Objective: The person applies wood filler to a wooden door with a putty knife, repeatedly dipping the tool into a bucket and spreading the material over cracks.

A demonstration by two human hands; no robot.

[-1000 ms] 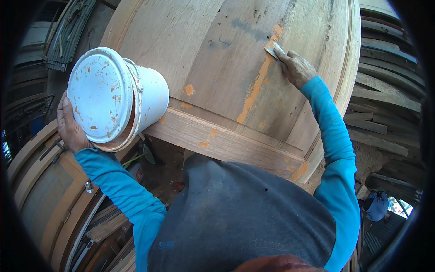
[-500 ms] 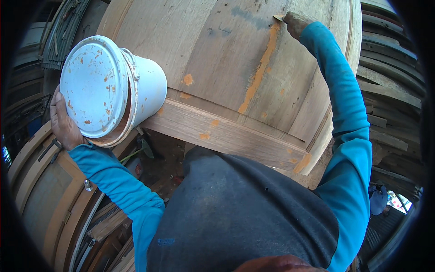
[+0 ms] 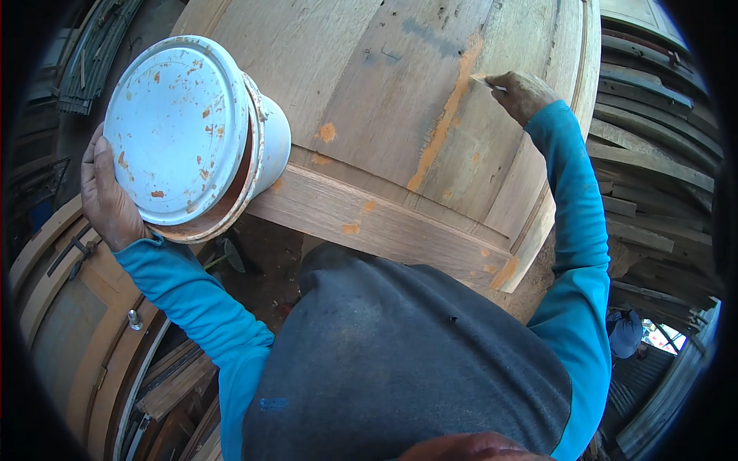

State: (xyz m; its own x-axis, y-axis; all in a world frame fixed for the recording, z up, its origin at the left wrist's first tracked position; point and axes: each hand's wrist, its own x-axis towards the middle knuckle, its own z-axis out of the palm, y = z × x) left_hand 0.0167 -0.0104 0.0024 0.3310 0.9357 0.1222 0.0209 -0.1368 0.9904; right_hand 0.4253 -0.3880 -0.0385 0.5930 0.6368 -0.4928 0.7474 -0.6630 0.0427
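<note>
My left hand point(image 3: 108, 196) grips the rim of a white plastic bucket point(image 3: 188, 134) with a spattered lid, holding it tilted against the wooden panel. My right hand point(image 3: 523, 94) is stretched out over a large curved wooden panel point(image 3: 369, 100) and pinches a small flat scraper point(image 3: 486, 80). The blade's tip touches an orange filler streak point(image 3: 446, 123) that runs down a joint between two boards. More orange dabs dot the boards and the thick cross rail point(image 3: 384, 227) below.
Curved wooden frames point(image 3: 69, 323) stand at the lower left, one with a metal knob. Stacked planks point(image 3: 653, 200) lie at the right. Bent strips lean at the upper left. Another person point(image 3: 626, 332) stands far off at the lower right.
My right hand with the scraper went up the filler streak and has come back down a little. The bucket shifted slightly in my left hand.
</note>
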